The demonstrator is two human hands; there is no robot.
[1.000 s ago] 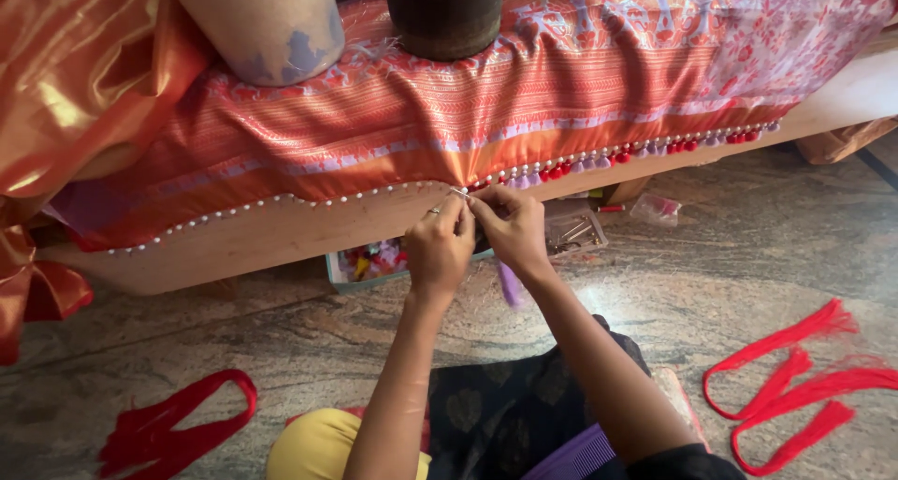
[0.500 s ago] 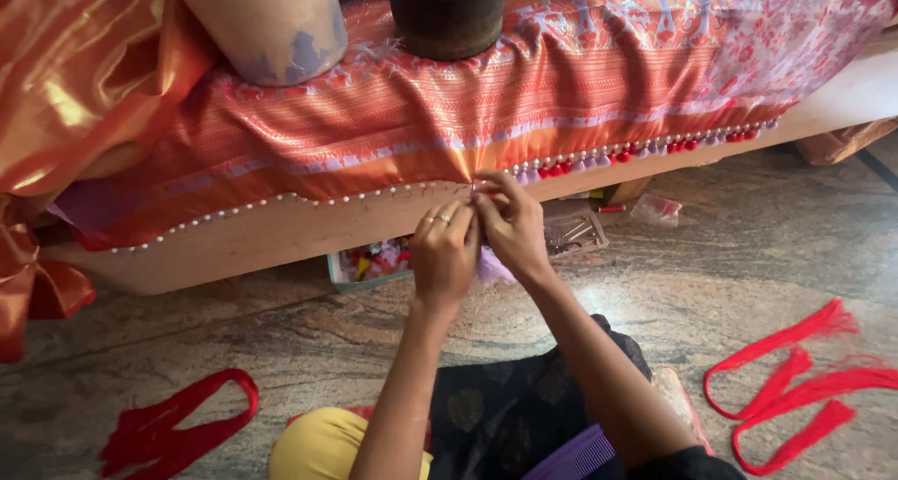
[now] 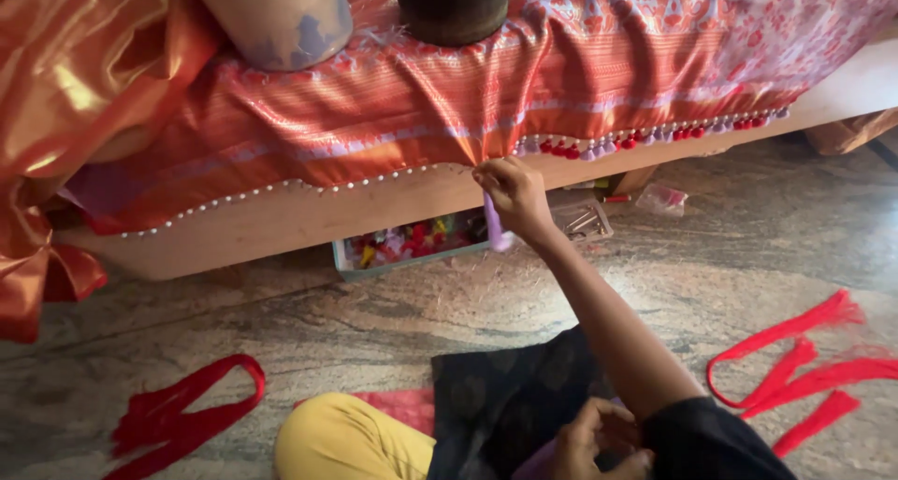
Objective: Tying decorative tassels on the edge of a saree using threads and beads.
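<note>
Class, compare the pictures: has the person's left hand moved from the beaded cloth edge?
Yes. The left hand has dropped from the beaded cloth edge to the lap; the right hand stays there.

Red thread loops (image 3: 804,368) lie on the floor; a tray (image 3: 412,246) perhaps holds trimmings.

Two hands (image 3: 513,195) (image 3: 599,441), two red thread bundles (image 3: 182,414) (image 3: 804,368), one sari (image 3: 524,78), one tray (image 3: 412,246).

An orange patterned silk cloth (image 3: 393,115) is lying over a low wooden bench (image 3: 309,223); a shallow tray of coloured thread bundles (image 3: 407,241) is sitting under it.
</note>
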